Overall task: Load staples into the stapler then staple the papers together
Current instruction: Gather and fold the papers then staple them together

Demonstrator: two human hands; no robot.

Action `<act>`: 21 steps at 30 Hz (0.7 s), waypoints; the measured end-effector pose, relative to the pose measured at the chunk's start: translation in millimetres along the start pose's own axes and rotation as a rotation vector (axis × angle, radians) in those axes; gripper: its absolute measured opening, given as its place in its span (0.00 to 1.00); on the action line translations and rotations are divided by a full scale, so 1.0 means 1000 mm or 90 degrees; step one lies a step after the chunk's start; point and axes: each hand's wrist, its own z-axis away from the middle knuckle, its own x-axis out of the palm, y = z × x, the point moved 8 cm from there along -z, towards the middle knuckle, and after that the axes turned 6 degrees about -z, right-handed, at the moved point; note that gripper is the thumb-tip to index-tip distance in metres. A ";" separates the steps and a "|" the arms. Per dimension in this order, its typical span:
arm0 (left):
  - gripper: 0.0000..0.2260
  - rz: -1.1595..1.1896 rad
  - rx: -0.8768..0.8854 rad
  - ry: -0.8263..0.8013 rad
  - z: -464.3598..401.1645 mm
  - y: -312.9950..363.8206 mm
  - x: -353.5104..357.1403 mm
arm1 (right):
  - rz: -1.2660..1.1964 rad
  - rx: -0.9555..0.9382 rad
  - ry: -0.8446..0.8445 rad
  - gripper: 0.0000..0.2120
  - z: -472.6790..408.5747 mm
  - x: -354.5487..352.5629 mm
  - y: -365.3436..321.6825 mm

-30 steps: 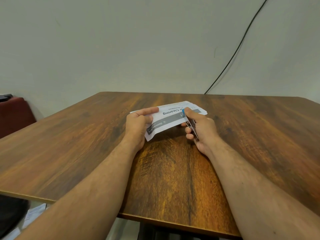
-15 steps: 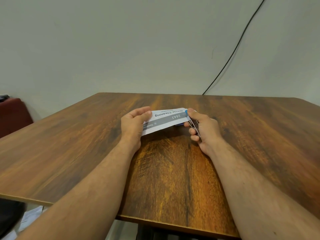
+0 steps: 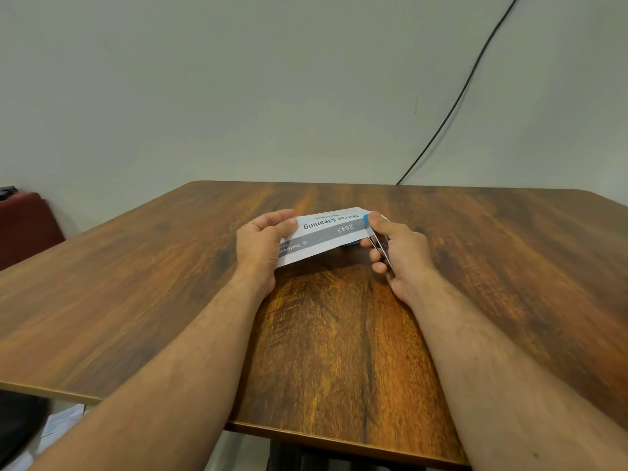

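White papers [image 3: 328, 234] with a grey band, printed "Mirror Cleaning" and "2643", are held just above the middle of the wooden table [image 3: 170, 283]. My left hand [image 3: 260, 248] grips their left end, thumb on top. My right hand [image 3: 397, 251] holds a small metal stapler [image 3: 380, 244] with a blue tip, clamped over the papers' right edge under my thumb. Most of the stapler is hidden by my fingers. No loose staples show.
A black cable [image 3: 455, 107] runs down the wall to the table's far edge. A dark red seat [image 3: 25, 226] stands at the far left. Some papers [image 3: 63, 421] lie on the floor below the table's near left edge.
The papers have turned, their printed face now tilted toward me. Both hands moved slightly closer together, and the stapler stays on the right edge.
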 end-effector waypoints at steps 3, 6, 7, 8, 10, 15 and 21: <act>0.08 0.002 0.004 0.001 0.000 0.000 0.000 | -0.006 0.007 0.006 0.13 0.000 -0.003 -0.001; 0.08 0.007 0.002 -0.004 -0.001 0.000 0.000 | -0.003 0.016 -0.020 0.13 0.000 -0.001 -0.001; 0.08 0.005 0.001 -0.009 -0.002 0.000 0.000 | 0.000 0.019 -0.034 0.13 0.001 0.001 -0.001; 0.08 -0.004 0.002 -0.014 -0.002 -0.001 0.001 | 0.004 0.022 -0.048 0.14 0.002 0.003 -0.001; 0.08 -0.022 0.009 -0.022 -0.002 -0.001 0.002 | 0.008 0.024 -0.061 0.14 0.002 0.005 0.000; 0.08 -0.012 0.012 -0.020 -0.002 0.000 0.003 | -0.017 0.021 -0.007 0.14 -0.001 -0.003 0.000; 0.08 -0.006 0.002 -0.012 -0.004 -0.002 0.001 | -0.007 0.016 0.006 0.12 -0.005 -0.005 0.000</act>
